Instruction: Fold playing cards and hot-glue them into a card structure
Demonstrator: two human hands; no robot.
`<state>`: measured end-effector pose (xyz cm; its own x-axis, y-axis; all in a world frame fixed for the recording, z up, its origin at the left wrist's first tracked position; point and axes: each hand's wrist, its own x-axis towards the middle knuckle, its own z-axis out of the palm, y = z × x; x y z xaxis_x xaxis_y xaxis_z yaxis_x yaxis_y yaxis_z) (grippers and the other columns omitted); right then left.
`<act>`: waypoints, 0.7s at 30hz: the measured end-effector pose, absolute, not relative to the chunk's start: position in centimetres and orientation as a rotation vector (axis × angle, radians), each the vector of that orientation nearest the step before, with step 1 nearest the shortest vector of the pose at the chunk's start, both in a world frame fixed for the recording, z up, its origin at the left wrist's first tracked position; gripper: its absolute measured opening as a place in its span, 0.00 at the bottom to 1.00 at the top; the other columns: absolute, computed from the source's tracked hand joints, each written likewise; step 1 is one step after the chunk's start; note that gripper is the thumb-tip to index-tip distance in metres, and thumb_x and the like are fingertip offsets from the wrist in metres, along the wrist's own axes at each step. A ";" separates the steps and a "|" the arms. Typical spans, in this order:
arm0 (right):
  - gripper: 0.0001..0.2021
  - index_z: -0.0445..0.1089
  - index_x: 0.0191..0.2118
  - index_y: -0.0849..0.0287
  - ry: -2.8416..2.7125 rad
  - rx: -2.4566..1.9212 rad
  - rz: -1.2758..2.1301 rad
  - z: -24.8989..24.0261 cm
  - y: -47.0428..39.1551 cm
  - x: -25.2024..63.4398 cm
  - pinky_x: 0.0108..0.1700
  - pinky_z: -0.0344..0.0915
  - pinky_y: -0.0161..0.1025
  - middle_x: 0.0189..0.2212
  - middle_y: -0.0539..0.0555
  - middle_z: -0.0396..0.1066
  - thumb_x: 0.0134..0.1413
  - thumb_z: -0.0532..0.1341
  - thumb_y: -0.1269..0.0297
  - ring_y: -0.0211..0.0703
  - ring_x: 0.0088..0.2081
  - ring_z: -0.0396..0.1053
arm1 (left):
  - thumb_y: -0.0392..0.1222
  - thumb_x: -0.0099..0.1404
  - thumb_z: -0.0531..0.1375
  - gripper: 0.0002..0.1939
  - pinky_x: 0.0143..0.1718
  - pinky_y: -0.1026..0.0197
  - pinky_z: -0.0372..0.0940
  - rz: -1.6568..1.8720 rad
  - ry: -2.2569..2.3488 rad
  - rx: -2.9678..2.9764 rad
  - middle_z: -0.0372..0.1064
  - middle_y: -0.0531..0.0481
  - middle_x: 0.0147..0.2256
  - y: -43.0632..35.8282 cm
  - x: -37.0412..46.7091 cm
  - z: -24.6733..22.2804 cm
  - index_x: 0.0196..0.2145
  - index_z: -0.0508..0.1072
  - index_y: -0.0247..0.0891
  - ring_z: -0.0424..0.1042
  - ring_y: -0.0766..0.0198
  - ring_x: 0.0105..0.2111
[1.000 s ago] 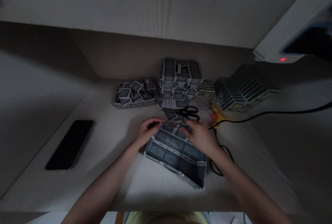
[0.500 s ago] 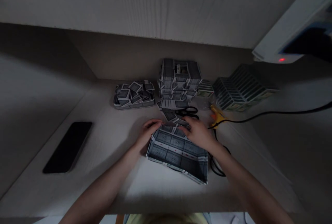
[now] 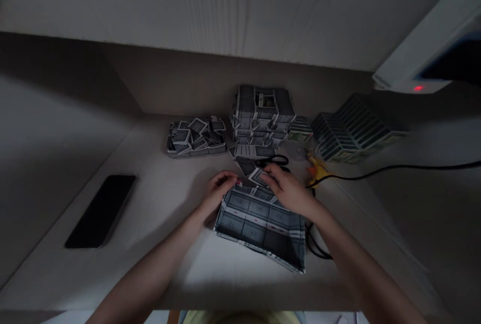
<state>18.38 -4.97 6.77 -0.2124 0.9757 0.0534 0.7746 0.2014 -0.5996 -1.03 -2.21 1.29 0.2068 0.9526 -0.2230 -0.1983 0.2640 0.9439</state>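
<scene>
Head view: both hands' fingers (image 3: 225, 181) pinch the printed sheet's (image 3: 259, 221) far edge.

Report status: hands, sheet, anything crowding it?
Left hand and right hand both gripping printed sheet at far edge. Scissors and black cable close by.
</scene>
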 end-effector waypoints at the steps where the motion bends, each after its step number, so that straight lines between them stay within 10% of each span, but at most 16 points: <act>1: 0.10 0.63 0.40 0.59 -2.094 -1.616 0.625 7.1 -4.9 18.3 0.35 0.60 0.35 0.32 0.54 0.72 0.58 0.50 0.60 0.41 0.35 0.69 | 0.45 0.50 0.62 0.11 0.28 0.67 0.60 1.003 1.043 0.979 0.71 0.53 0.27 -2.3 -1.0 1.3 0.30 0.71 0.36 0.68 0.66 0.28; 21: 0.11 0.72 0.39 0.55 -2.496 -1.760 0.536 11.5 -3.7 16.3 0.36 0.56 0.31 0.33 0.53 0.74 0.54 0.54 0.64 0.40 0.37 0.69 | 0.46 0.51 0.60 0.12 0.33 0.65 0.62 1.028 1.157 1.218 0.74 0.49 0.29 -2.4 -1.5 1.5 0.28 0.77 0.35 0.70 0.62 0.31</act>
<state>16.26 -3.67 11.51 -0.3550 0.9204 -0.1639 0.9065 0.2961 -0.3011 -1.47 -2.39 1.50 0.1426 0.9853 -0.0937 0.0232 0.0913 0.9956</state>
